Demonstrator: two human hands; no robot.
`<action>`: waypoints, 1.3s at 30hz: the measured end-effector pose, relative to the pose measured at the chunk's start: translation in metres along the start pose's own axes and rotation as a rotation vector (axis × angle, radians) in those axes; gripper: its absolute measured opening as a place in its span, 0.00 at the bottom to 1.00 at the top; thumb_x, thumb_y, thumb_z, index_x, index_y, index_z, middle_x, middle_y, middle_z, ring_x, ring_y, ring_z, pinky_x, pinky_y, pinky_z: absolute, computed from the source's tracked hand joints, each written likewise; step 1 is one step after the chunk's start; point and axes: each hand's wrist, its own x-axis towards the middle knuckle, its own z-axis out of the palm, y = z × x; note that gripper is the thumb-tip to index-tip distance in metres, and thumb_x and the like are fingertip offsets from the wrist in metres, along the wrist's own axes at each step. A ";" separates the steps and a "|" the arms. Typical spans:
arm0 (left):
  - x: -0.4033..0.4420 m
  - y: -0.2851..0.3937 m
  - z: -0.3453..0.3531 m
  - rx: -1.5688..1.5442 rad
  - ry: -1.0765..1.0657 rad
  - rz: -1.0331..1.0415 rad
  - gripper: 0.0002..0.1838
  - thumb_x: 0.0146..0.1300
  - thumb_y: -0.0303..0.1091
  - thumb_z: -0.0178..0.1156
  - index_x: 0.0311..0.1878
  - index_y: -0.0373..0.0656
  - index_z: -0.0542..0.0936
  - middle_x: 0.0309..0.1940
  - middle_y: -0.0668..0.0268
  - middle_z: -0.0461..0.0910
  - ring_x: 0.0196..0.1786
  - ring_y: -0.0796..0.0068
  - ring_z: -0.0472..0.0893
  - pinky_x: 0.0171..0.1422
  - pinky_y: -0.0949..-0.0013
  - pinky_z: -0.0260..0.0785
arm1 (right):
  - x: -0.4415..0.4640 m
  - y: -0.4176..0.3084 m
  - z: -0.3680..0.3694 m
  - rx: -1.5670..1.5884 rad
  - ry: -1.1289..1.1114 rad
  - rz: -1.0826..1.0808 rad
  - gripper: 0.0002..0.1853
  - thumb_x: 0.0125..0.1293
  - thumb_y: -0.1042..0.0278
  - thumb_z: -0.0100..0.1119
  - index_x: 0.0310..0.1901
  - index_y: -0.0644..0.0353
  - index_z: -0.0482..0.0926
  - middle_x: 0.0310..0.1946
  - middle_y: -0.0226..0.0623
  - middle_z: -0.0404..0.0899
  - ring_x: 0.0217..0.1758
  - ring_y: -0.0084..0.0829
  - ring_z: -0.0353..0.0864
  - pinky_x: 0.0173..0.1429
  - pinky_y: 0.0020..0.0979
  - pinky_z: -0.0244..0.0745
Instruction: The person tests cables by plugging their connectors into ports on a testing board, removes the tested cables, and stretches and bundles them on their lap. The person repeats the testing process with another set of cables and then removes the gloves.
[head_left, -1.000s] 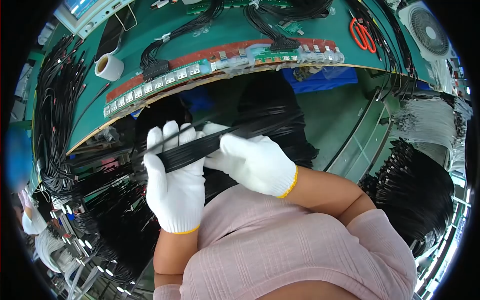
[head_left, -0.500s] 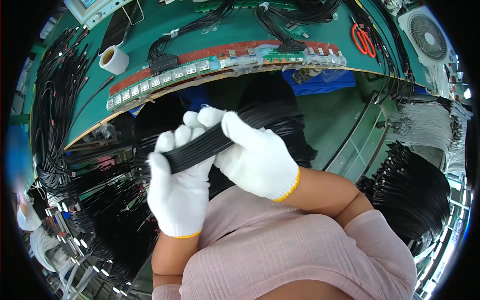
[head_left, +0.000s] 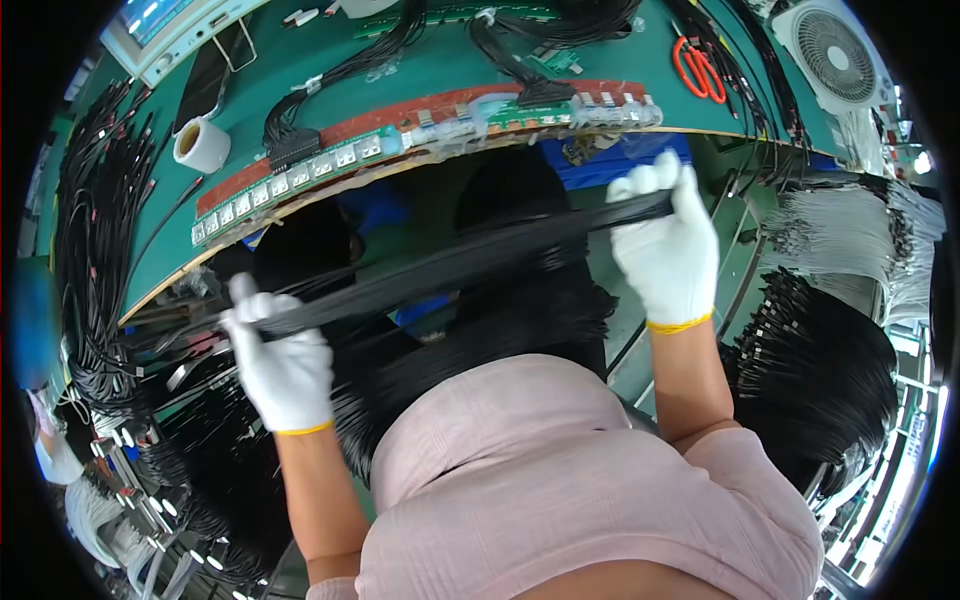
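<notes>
1. We find the left hand (head_left: 285, 365), in a white glove, at the near end of the cable bundle's left stretch; its fingers are blurred but appear closed around the cables.
2. We record the right hand (head_left: 665, 245), likewise gloved, raised higher, its fingers folded firmly over the bundle's right end.
3. We note the black cable bundle (head_left: 430, 280) drawn out between both hands, slanting up to the right, in front of the green bench (head_left: 340, 65) and above the lap; motion blurs it.
4. On the bench's front edge we observe a connector strip (head_left: 345, 152), with a white cup (head_left: 202, 146) near its left end and red-handled scissors (head_left: 697, 70) beyond its right.
5. We log black cables (head_left: 95, 250) at the bench's left, a fan (head_left: 838, 55) at far right, and white cables (head_left: 835, 230) below it.
</notes>
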 end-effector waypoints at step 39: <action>-0.048 0.301 -0.327 0.217 0.647 0.089 0.18 0.75 0.35 0.48 0.60 0.34 0.75 0.43 0.68 0.81 0.38 0.80 0.79 0.45 0.77 0.75 | -0.017 -0.147 -0.093 -0.367 0.311 -0.314 0.15 0.75 0.60 0.49 0.50 0.64 0.75 0.26 0.25 0.70 0.22 0.17 0.61 0.26 0.21 0.56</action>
